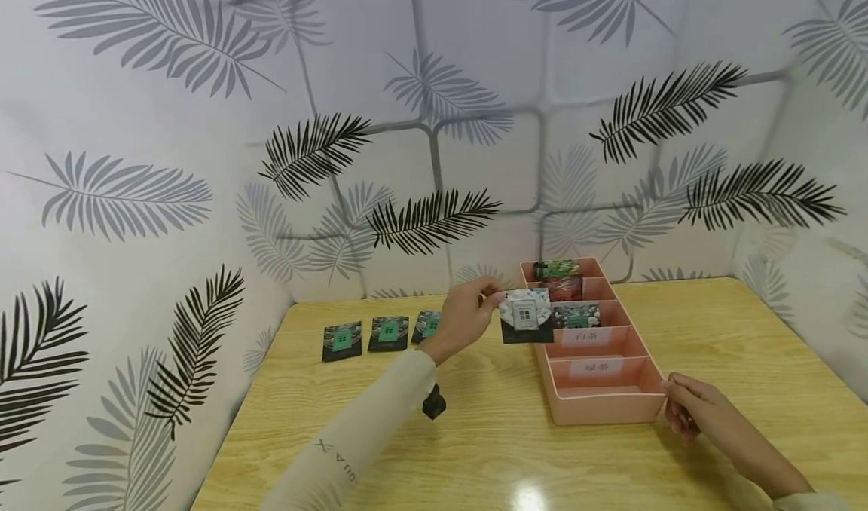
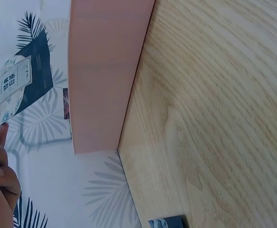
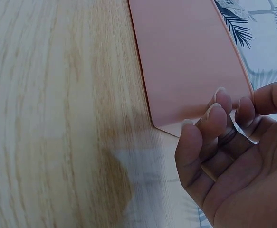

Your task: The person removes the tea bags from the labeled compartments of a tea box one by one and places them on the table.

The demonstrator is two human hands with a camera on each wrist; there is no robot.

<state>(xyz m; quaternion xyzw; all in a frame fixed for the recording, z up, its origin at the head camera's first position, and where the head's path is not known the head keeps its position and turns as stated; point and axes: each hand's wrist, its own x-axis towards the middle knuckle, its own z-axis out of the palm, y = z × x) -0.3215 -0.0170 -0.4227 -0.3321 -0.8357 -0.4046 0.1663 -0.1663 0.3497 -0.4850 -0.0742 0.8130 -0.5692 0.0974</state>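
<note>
Left hand: thumb and fingers of the left hand [image 1: 464, 319] clamp the white-and-black sachet [image 1: 527, 316] at its upper left.
Sachet position: raised beside the left rim of the tray [image 1: 606, 411], above rim level; dark band down.
Bearing: the sachet extends rightward from the left fingertips, toward the compartments; the left hand is nearer.
Tray axis: long side runs away from the person; the far three compartments hold packets [image 1: 576, 318].
Right hand: the right hand [image 1: 708, 413] pinches the tray's near right corner.
Table, left: three green-label sachets [image 1: 389, 334] lie in a row.
</note>
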